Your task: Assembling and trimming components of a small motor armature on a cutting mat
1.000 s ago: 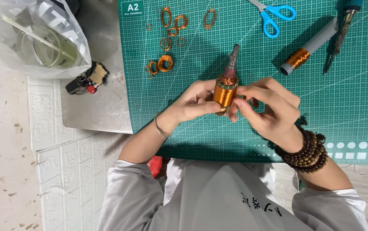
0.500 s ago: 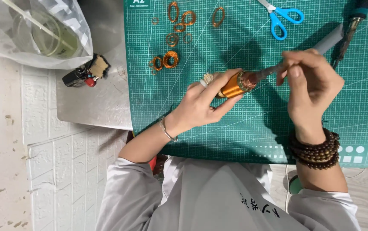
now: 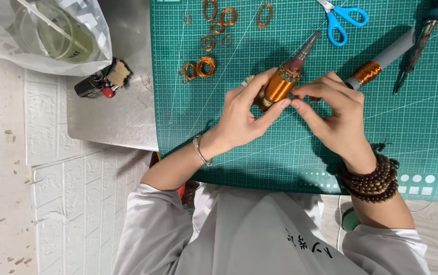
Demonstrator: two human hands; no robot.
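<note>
On a green cutting mat [image 3: 290,153], the left hand [image 3: 242,119] closes around a copper-wound spool [image 3: 279,85], its tapered tip angled up and away, while the right hand [image 3: 338,119] pinches beside it, seemingly steadying fine wire, loose copper rings [image 3: 201,66] lying beyond.

Over a green cutting mat [image 3: 280,153], the left hand [image 3: 242,119] grips a copper wire spool [image 3: 279,86]; the right hand [image 3: 338,119] pinches beside it, near blue scissors [image 3: 343,18].

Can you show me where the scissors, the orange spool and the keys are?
scissors [image 3: 345,19], head view, on a blue handle.
orange spool [image 3: 279,86], head view, on its wire winding.
keys [image 3: 101,81], head view, on the bunch.
</note>
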